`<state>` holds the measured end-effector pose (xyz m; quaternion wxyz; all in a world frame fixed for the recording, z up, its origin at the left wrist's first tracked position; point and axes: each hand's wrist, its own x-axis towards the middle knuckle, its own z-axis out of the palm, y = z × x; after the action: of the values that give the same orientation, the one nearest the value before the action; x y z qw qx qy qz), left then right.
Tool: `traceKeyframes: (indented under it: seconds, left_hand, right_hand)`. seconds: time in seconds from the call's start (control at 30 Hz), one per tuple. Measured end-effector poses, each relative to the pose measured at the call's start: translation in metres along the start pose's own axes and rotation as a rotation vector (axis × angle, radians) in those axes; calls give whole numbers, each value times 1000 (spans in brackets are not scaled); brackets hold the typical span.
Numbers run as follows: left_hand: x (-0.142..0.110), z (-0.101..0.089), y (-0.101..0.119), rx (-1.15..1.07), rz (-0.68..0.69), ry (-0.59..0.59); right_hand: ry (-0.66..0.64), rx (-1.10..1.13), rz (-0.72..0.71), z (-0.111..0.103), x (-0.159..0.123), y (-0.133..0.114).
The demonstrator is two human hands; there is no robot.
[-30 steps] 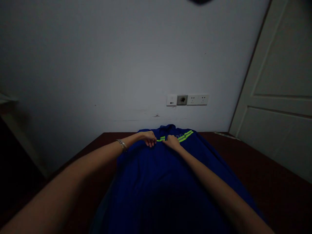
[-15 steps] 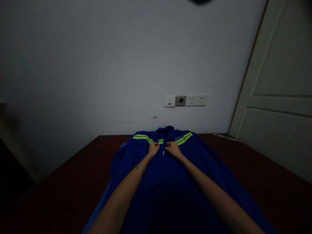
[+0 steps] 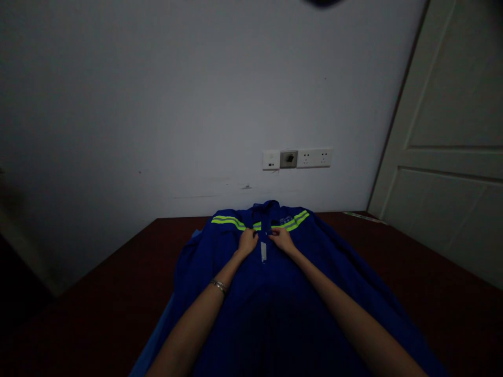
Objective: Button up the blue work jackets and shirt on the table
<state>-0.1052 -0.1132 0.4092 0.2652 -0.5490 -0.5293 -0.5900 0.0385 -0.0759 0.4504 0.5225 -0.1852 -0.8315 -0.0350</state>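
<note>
A blue work jacket [image 3: 314, 267] with yellow-green reflective stripes lies spread on its back, collar toward the wall. At the chest, my left hand [image 3: 248, 241] is closed on the left front edge of the jacket. Opposite it, my right hand [image 3: 282, 240] pinches the other front edge, a small gap from the left. Between and just below the hands, a pale label-like patch [image 3: 263, 252] shows in the front opening. Small light lettering sits on the chest beyond my right hand. The jacket's lower part is lost in shadow.
The jacket rests on a dark red-brown surface [image 3: 129, 272] that meets a grey wall [image 3: 157, 104]. Wall sockets and switches [image 3: 314, 158] sit above the collar. A pale panelled door [image 3: 448, 199] stands at the right. Lighter blue cloth [image 3: 155, 335] shows beneath the jacket's left side.
My hands have moved slightly apart, each still at a front edge. More of the pale patch between them has come into view. The camera view has shifted slightly.
</note>
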Motion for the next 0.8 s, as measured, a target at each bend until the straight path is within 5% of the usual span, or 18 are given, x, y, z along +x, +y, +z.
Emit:
traceKeyframes:
  seconds: [0.8]
  left_hand:
    - [40, 4, -23, -163, -58, -161]
  right_hand:
    - [-80, 117, 62, -7, 6, -9]
